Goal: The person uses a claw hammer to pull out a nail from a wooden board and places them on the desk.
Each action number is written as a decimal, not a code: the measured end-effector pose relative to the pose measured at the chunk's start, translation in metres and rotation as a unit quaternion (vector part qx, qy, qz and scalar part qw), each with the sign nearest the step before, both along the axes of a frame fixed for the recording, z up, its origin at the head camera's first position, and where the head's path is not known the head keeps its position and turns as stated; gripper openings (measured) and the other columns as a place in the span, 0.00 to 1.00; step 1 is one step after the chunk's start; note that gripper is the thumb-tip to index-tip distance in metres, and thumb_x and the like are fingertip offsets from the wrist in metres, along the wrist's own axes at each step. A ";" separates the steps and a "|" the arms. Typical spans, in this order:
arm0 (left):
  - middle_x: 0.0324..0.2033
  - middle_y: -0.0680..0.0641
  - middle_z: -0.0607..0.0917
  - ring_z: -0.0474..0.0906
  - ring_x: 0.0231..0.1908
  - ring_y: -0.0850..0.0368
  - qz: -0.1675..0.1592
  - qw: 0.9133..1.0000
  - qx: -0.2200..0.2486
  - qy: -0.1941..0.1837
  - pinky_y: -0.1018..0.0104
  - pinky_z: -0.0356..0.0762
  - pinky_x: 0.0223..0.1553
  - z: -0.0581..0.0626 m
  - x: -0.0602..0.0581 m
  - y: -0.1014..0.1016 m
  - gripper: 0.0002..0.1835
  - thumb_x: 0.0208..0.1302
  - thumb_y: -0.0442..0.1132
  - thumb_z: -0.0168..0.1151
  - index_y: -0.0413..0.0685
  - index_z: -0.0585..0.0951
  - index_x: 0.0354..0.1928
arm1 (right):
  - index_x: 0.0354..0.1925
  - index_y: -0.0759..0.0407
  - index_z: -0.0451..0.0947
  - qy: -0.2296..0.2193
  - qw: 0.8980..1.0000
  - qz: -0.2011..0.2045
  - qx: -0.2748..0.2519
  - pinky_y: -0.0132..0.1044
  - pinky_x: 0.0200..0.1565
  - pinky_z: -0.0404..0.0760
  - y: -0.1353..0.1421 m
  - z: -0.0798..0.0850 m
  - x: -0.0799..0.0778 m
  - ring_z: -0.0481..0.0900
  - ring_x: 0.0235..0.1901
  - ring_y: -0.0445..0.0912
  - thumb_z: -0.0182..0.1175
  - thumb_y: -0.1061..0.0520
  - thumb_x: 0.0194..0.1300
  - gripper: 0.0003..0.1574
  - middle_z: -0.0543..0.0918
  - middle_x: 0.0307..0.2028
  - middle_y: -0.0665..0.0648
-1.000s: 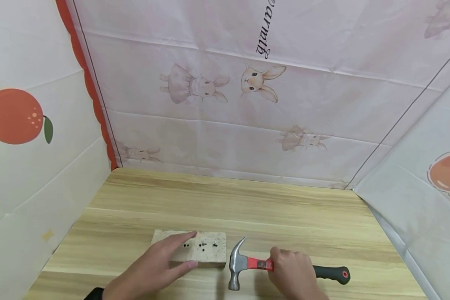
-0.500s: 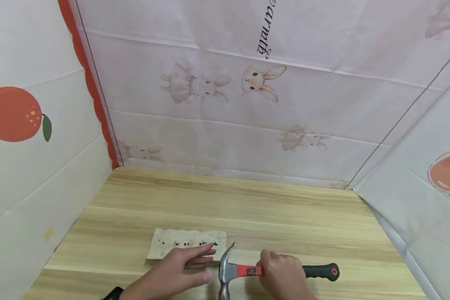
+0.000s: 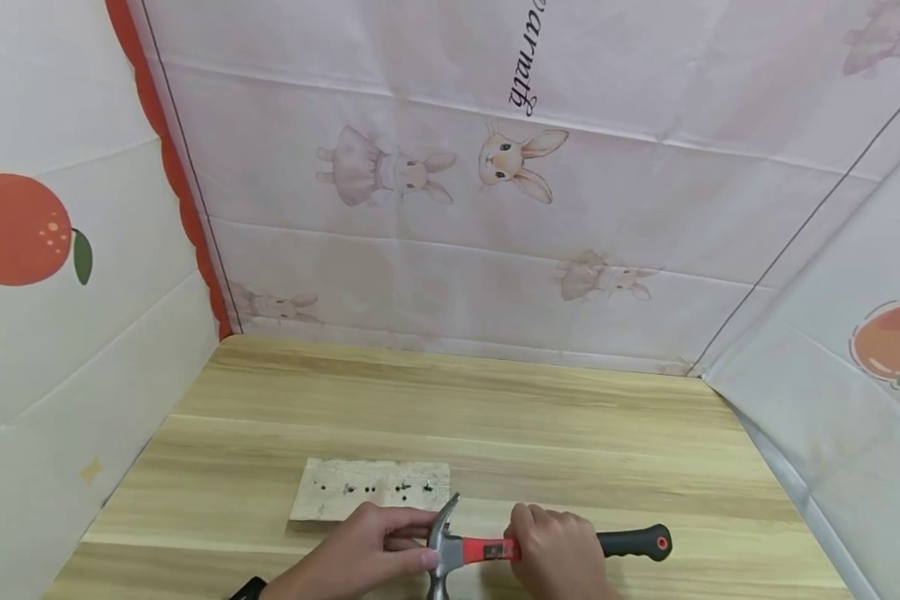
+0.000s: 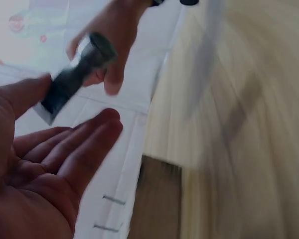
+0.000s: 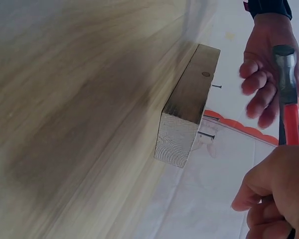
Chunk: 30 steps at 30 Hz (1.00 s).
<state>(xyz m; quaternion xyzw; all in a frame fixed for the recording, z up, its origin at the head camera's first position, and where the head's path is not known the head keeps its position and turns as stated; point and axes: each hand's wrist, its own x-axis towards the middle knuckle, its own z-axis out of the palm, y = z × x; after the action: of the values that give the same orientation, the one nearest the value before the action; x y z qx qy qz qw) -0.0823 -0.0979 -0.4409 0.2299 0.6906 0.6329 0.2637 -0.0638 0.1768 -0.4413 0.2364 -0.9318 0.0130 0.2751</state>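
My right hand (image 3: 558, 550) grips the red and black handle of a claw hammer (image 3: 487, 549), held above the table with its claw towards the back. At the hammer's head, my left hand (image 3: 367, 546) has its thumb and fairly straight fingers on either side of the metal. The left wrist view has the thumb against the hammer head (image 4: 74, 79), while the fingers (image 4: 89, 149) stay extended. Behind the left hand lies a pale wooden block (image 3: 330, 496) with dark holes. Nails (image 5: 207, 135) stick up from it in the right wrist view.
The wood-grain table (image 3: 570, 442) extends behind and right of the block. Printed cloth walls (image 3: 435, 283) enclose its back and both sides. A dark band (image 3: 247, 589) sits on the left wrist.
The left hand has left the block and moved right to the hammer head. The hammer has shifted left in the right hand's grip. The block has stayed about where it was.
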 end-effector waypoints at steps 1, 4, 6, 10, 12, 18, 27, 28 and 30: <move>0.50 0.38 0.90 0.89 0.46 0.63 0.001 1.000 0.013 -0.007 0.70 0.87 0.47 0.000 0.001 0.000 0.26 0.71 0.42 0.67 0.33 0.78 0.65 | 0.16 0.46 0.68 0.003 1.000 0.004 -0.005 0.21 0.18 0.47 0.000 -0.001 0.000 0.47 0.14 0.28 0.75 0.64 0.33 0.24 0.63 0.11 0.38; 0.45 0.35 0.90 0.90 0.42 0.62 0.000 0.998 0.053 -0.026 0.70 0.88 0.44 0.001 0.002 0.000 0.24 0.69 0.37 0.68 0.29 0.79 0.61 | 0.17 0.45 0.69 0.023 1.000 0.015 -0.016 0.20 0.19 0.48 -0.002 -0.001 -0.001 0.48 0.15 0.28 0.76 0.62 0.35 0.23 0.64 0.11 0.37; 0.44 0.34 0.90 0.90 0.41 0.62 -0.005 0.997 0.071 -0.027 0.69 0.88 0.44 0.001 0.002 0.000 0.23 0.68 0.36 0.68 0.28 0.80 0.60 | 0.17 0.46 0.69 0.033 0.999 0.017 -0.016 0.19 0.20 0.47 -0.003 -0.001 -0.001 0.48 0.16 0.28 0.77 0.59 0.39 0.23 0.63 0.12 0.38; 0.44 0.33 0.90 0.89 0.42 0.63 -0.010 0.997 0.076 0.012 0.70 0.88 0.45 0.002 0.001 -0.002 0.22 0.69 0.36 0.68 0.28 0.80 0.59 | 0.18 0.46 0.70 0.051 0.998 0.027 -0.015 0.19 0.23 0.48 -0.004 0.002 -0.001 0.48 0.18 0.29 0.80 0.52 0.44 0.24 0.62 0.13 0.38; 0.44 0.34 0.90 0.89 0.43 0.64 -0.006 0.997 0.070 0.032 0.70 0.88 0.46 0.003 0.000 -0.002 0.22 0.69 0.37 0.68 0.29 0.81 0.59 | 0.20 0.46 0.73 0.053 0.997 0.044 -0.025 0.19 0.24 0.51 -0.002 0.004 -0.001 0.51 0.19 0.29 0.83 0.50 0.41 0.24 0.64 0.15 0.38; 0.45 0.38 0.91 0.89 0.43 0.63 0.013 0.997 0.048 0.065 0.72 0.87 0.46 0.008 0.000 -0.003 0.20 0.69 0.39 0.69 0.34 0.83 0.58 | 0.36 0.49 0.81 0.090 0.976 0.180 -0.083 0.27 0.34 0.74 0.001 0.004 0.002 0.73 0.31 0.37 0.75 0.46 0.57 0.15 0.79 0.31 0.44; 0.43 0.38 0.91 0.89 0.42 0.64 0.060 0.991 0.040 0.112 0.68 0.88 0.45 0.013 -0.001 -0.001 0.19 0.68 0.39 0.70 0.35 0.83 0.56 | 0.41 0.52 0.82 -0.030 0.877 0.452 -0.161 0.23 0.49 0.76 -0.004 -0.007 -0.001 0.78 0.41 0.36 0.63 0.56 0.71 0.02 0.84 0.37 0.46; 0.43 0.38 0.91 0.89 0.42 0.64 0.063 0.990 0.043 0.119 0.68 0.88 0.45 0.013 0.000 0.000 0.19 0.68 0.39 0.69 0.34 0.83 0.56 | 0.43 0.54 0.82 -0.084 0.867 0.456 -0.181 0.25 0.50 0.77 -0.003 -0.010 -0.003 0.80 0.42 0.37 0.63 0.56 0.72 0.05 0.85 0.38 0.48; 0.42 0.37 0.91 0.88 0.42 0.65 0.064 0.988 0.049 0.130 0.67 0.88 0.45 0.013 0.000 0.000 0.18 0.68 0.38 0.69 0.33 0.83 0.55 | 0.51 0.56 0.81 -0.226 0.836 0.438 -0.241 0.29 0.53 0.80 0.002 -0.013 -0.006 0.83 0.46 0.40 0.62 0.57 0.72 0.10 0.87 0.42 0.53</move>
<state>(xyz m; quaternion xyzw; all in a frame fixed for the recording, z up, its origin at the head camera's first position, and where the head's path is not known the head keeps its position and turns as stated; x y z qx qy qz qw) -0.0819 -0.0977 -0.4278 0.2788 0.7005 0.6461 0.1191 -0.0699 0.1788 -0.4547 0.5361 -0.7347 0.4096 0.0709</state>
